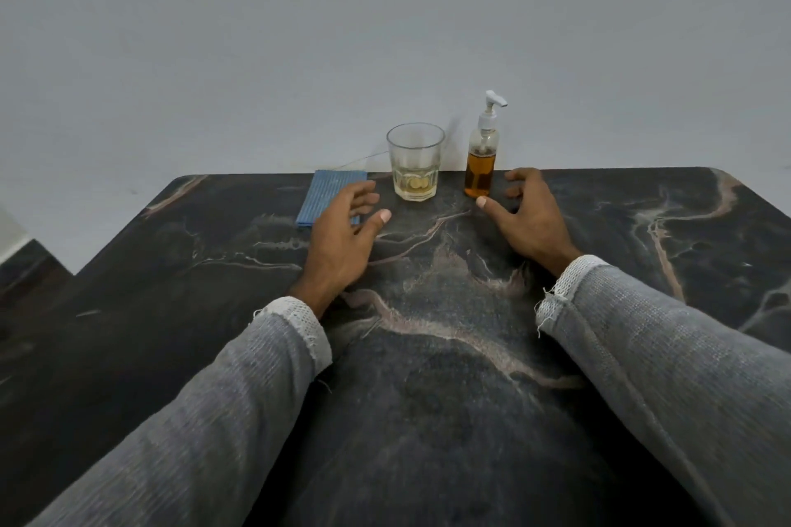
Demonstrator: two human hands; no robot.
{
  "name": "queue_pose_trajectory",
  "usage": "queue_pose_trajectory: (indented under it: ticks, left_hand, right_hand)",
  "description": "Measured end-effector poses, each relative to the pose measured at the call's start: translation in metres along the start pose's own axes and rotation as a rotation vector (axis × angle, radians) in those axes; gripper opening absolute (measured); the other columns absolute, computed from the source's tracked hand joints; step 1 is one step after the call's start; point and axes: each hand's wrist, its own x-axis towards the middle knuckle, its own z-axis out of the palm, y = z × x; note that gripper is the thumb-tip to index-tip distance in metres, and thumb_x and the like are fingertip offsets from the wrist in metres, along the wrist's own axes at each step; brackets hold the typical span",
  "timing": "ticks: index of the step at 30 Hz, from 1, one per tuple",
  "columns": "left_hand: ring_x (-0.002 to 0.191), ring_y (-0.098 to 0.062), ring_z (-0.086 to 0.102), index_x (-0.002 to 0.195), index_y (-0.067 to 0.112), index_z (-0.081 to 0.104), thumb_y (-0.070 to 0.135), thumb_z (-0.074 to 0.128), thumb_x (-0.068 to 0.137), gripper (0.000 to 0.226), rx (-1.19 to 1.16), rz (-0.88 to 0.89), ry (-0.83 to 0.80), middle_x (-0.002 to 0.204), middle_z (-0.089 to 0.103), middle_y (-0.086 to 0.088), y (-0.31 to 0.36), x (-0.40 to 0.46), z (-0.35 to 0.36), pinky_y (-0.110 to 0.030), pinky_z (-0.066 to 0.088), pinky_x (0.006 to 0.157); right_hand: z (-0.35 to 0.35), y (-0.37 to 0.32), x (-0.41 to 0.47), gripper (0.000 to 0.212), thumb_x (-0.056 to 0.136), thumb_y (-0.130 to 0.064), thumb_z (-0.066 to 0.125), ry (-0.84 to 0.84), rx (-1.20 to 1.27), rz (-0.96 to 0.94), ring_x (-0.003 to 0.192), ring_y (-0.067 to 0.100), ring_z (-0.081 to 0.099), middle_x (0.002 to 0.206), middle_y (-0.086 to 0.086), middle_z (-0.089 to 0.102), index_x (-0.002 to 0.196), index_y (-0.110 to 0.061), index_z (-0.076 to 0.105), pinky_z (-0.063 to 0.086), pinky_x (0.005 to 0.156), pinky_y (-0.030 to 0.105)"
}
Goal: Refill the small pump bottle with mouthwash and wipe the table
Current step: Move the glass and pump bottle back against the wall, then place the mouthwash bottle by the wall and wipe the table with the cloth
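A small clear pump bottle [481, 167] with a white pump head stands upright near the table's far edge, about half full of amber liquid. To its left stands a clear glass tumbler [415, 160] with a little pale yellow liquid at the bottom. A folded blue cloth [327, 195] lies flat left of the glass. My left hand [342, 235] hovers over the table with relaxed, spread fingers, partly covering the cloth's near right corner and holding nothing. My right hand [528, 218] hovers just right of the bottle with loosely curled fingers, its thumb tip near the bottle's base, empty.
The dark marble table [428, 355] with pale veins stretches from me to a plain grey wall. Its far corners are rounded. A lower dark surface shows at the far left.
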Motion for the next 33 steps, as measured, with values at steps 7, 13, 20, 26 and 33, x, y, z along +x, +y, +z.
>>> queue_pose_trajectory:
  ticks: [7, 13, 20, 26, 33]
  left_hand:
    - [0.094, -0.004, 0.062, 0.126, 0.013, 0.056, 0.017, 0.068, 0.089, 0.040, -0.011, -0.045, 0.036, 0.109, 0.064, 0.001, 0.008, -0.043, -0.024, -0.006, 0.047, 0.078]
    - [0.098, -0.005, 0.061, 0.128, 0.018, 0.054, 0.020, 0.069, 0.088, 0.042, 0.000, -0.063, -0.060, 0.110, 0.063, 0.007, 0.028, -0.067, -0.016, -0.009, 0.047, 0.077]
    - [0.101, -0.008, 0.061, 0.128, 0.016, 0.054, 0.019, 0.069, 0.089, 0.042, -0.011, -0.104, -0.079, 0.110, 0.062, 0.006, 0.058, -0.103, -0.015, -0.014, 0.046, 0.082]
    - [0.100, -0.007, 0.061, 0.129, 0.017, 0.053, 0.022, 0.068, 0.089, 0.043, 0.003, -0.134, -0.122, 0.111, 0.062, 0.006, 0.074, -0.144, -0.016, -0.021, 0.049, 0.088]
    - [0.104, -0.007, 0.060, 0.131, 0.019, 0.051, 0.025, 0.067, 0.090, 0.045, -0.022, -0.110, -0.221, 0.113, 0.061, 0.005, 0.108, -0.176, 0.008, -0.028, 0.051, 0.093]
  right_hand:
    - [0.001, -0.011, -0.033, 0.049, 0.085, -0.040, 0.070, 0.029, -0.039, -0.069, 0.108, 0.019, 0.052, 0.119, 0.007, 0.056, 0.123, -0.019, 0.047, 0.045, 0.089, 0.032]
    - [-0.010, -0.019, -0.070, 0.050, 0.085, -0.041, 0.069, -0.029, -0.044, -0.078, 0.111, 0.018, 0.051, 0.118, 0.005, 0.055, 0.125, -0.019, 0.047, 0.043, 0.090, 0.031]
    - [-0.038, -0.034, -0.120, 0.046, 0.086, -0.040, 0.069, -0.086, -0.007, -0.099, 0.111, 0.019, 0.053, 0.118, 0.003, 0.056, 0.122, -0.021, 0.048, 0.045, 0.091, 0.032]
    - [-0.062, -0.037, -0.166, 0.038, 0.088, -0.038, 0.068, -0.087, -0.055, -0.132, 0.106, 0.016, 0.053, 0.114, 0.001, 0.055, 0.118, -0.022, 0.052, 0.047, 0.091, 0.032]
    - [-0.100, -0.018, -0.217, 0.022, 0.090, -0.030, 0.065, 0.062, -0.033, -0.146, 0.096, 0.010, 0.055, 0.107, -0.002, 0.057, 0.108, -0.022, 0.056, 0.041, 0.076, 0.017]
